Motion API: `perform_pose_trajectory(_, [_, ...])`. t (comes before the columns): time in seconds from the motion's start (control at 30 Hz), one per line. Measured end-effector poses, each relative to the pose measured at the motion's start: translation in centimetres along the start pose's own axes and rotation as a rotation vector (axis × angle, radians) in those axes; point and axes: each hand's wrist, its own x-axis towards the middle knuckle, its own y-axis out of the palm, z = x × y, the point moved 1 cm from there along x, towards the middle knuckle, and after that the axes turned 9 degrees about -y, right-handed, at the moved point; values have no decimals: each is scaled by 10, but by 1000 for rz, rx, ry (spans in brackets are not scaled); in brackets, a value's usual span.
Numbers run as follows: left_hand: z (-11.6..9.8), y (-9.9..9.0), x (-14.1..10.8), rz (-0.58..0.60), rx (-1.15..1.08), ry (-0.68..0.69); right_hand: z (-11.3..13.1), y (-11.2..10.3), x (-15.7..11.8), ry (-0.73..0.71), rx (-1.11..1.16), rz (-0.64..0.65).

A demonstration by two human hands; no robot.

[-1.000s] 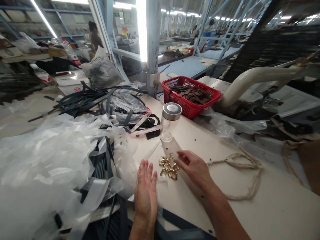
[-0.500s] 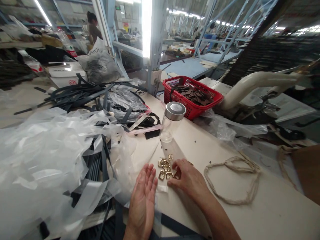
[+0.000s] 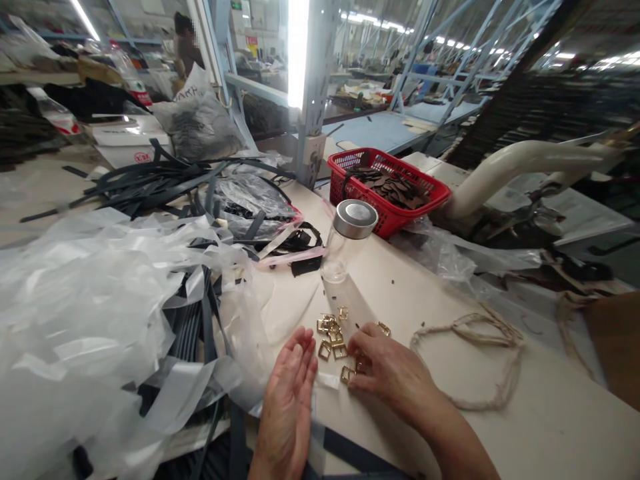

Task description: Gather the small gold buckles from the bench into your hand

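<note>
Ahead of your left hand (image 3: 287,400), a white light strip (image 3: 299,53) glares, overexposed. The jar (image 3: 355,217) throws a soft shadow toward your right hand (image 3: 393,367). Plastic sheeting (image 3: 100,300) left of both shines hazily; the far background blurs, and wide-angle distortion stretches the edges.

A bright tube light (image 3: 299,57) glows beside a bluish metal post (image 3: 317,93).

This looked like a factory workshop: rows of tube lights (image 3: 377,23) shone beyond steel posts (image 3: 314,93), while dark strips (image 3: 135,183), gold-coloured buckles (image 3: 330,327) and plastic sheeting (image 3: 90,320) crowded the desk (image 3: 565,420).
</note>
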Motion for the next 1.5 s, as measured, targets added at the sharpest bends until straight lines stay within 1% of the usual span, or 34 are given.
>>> perform_pose_trajectory(0.13, [1,-1,2,27,15,1,8,11,-3,27,-47,-28])
perform_pose_trajectory(0.3, [1,-2,3,27,42,19,7,26,-15,58,44,-81])
perform_pose_trajectory(0.43, [2,-2,3,26,51,21,9,32,-21,61,91,-105])
perform_pose_trajectory(0.57, [3,-4,3,40,69,35,13,37,-17,45,16,-145])
perform_pose_trajectory(0.67, [3,-4,3,49,74,34,15,40,-15,12,-23,-131])
perform_pose_trajectory(0.9, [3,-3,2,49,74,25,17,41,-15,27,-65,-95])
perform_pose_trajectory(1.03, [3,-3,3,51,62,22,14,37,-15,54,3,-93])
perform_pose_trajectory(1.13, [3,-3,3,52,53,12,10,38,-16,78,88,-85])
perform_pose_trajectory(1.2, [3,-2,2,42,52,9,10,41,-18,75,161,-142])
perform_pose_trajectory(1.27, [3,-2,2,25,51,10,16,42,-18,56,263,-272])
perform_pose_trajectory(1.33, [3,-3,2,19,41,11,27,42,-18,-30,413,-377])
perform_pose_trajectory(1.4, [3,-3,3,30,21,-11,35,38,-20,-157,549,-393])
perform_pose_trajectory(1.43, [3,-3,3,37,7,-35,36,35,-22,-195,572,-390])
perform_pose_trajectory(1.47, [4,-3,3,38,-7,-64,33,33,-25,-194,546,-390])
perform_pose_trajectory(1.5, [4,-3,4,34,-21,-93,27,30,-28,-146,469,-393])
